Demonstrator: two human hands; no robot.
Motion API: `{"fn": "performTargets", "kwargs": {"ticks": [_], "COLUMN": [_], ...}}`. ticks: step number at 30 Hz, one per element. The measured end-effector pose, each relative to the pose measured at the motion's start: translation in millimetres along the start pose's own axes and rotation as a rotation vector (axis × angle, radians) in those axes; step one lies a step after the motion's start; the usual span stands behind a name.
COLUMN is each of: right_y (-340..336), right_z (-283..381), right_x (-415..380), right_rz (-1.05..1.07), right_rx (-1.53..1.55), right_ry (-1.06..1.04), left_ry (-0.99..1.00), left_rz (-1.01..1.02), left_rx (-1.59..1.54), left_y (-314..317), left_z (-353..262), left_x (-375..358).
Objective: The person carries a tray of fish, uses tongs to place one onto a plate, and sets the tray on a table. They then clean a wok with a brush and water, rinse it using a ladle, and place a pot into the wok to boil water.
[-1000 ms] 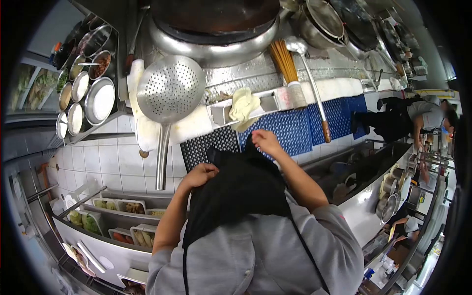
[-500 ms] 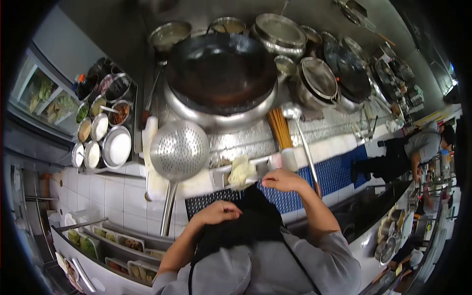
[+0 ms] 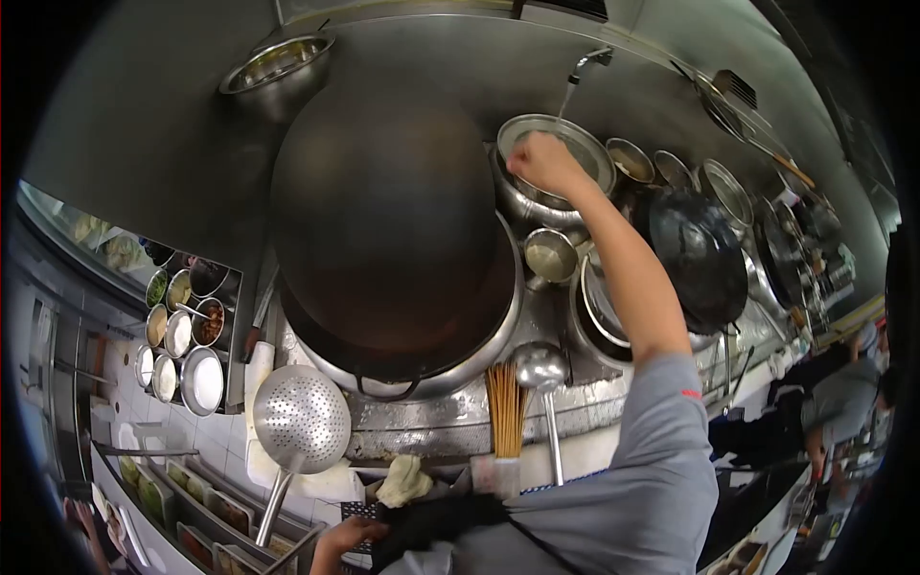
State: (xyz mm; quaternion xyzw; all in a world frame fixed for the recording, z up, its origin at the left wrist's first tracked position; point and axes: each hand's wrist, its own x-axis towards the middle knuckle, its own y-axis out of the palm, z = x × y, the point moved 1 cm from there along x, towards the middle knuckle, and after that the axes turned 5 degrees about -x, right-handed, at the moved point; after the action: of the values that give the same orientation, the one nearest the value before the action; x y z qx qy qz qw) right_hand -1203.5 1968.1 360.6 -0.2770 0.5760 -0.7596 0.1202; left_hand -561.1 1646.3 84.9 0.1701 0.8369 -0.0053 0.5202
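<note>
My right hand (image 3: 544, 163) reaches far forward over a round steel pot (image 3: 585, 206) of liquid at the back. Its fingers are curled closed, and whatever they hold, if anything, is hidden. A thin stream of water runs from the tap (image 3: 578, 72) into the pot just beyond the hand. My left hand (image 3: 355, 533) stays low at the front, beside my black apron (image 3: 436, 532). Its fingers look loosely bent, with nothing visible in them. A crumpled pale cloth (image 3: 404, 481) lies near it. The large dark wok (image 3: 383, 240) stands to the left of my right arm.
A perforated skimmer (image 3: 303, 419) rests at the left front. A bamboo brush (image 3: 505, 412) and a ladle (image 3: 541, 369) lie at the front edge. Seasoning bowls (image 3: 202, 380) stand left. Another dark wok (image 3: 698, 259) sits right, and a co-worker (image 3: 834, 407) stands farther right.
My right hand has moved from in front of my body forward to the back pot, under the tap. The view has shifted closer to the stove. My left hand remains low near the apron.
</note>
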Motion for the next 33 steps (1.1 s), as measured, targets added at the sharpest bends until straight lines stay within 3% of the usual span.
{"fn": "performTargets", "kwargs": {"ticks": [2,3,5,6,9,12,13,14,15,16,17,18,19,20,22,24,27,33], "right_y": [29,42,68,84,129,180,187,197,209,209,212,218,191,197,160,101,33,49], "right_z": [-30,-36,-39,-46,-53,-67,-65,-73,-83,-81,-88,-90,-57,-78,-50,-12,10,-32], "right_x": [63,85,124,142,175,193,195,206,217,218,226,232,214,228,209,171,137,178], "right_rz": [-0.086,-0.027,0.1,0.123,0.144,0.069,0.1,0.191,0.276,0.165,0.265,0.408,0.368,0.454,0.416,0.376,0.295,0.206], "right_rx": [0.071,0.221,0.518,0.425,0.237,0.195,0.242,0.128,0.015,0.028,0.052,0.159,0.231,0.287,0.291,0.236,0.159,0.23], "right_ry": [0.028,0.155,0.411,0.423,0.514,0.498,0.563,0.512,0.452,0.37,0.264,0.285,0.304,0.21,0.159,0.113,0.128,0.318], "left_ry": [-0.063,-0.077,-0.049,-0.002,-0.307,-0.324,-0.328,-0.036,0.185,0.303,0.329,0.395,0.455,0.638,0.879,1.02,1.026,1.024], "left_rz": [-0.181,-0.301,-0.465,-0.511,-0.811,-0.861,-0.846,-0.975,-0.885,-0.961,-1.105,-1.097,-1.069,-1.117,-1.198,-1.115,-1.034,-0.994], "left_rx": [-0.256,-0.35,-0.544,-0.643,-0.605,-0.784,-0.692,-0.576,-0.541,-0.442,-0.503,-0.399,-0.104,0.073,0.501,0.714,0.881,0.941], "left_y": [13,16,13,7,43,75,70,70,67,62,62,56,48,50,54,52,48,32], "left_z": [17,33,116,152,150,127,117,122,56,-18,-95,-152,-179,-218,-306,-337,-335,-329], "left_x": [-13,-15,-18,-14,-52,-79,-86,-83,-94,-99,-102,-106,-104,-98,-89,-65,-26,-13]}}
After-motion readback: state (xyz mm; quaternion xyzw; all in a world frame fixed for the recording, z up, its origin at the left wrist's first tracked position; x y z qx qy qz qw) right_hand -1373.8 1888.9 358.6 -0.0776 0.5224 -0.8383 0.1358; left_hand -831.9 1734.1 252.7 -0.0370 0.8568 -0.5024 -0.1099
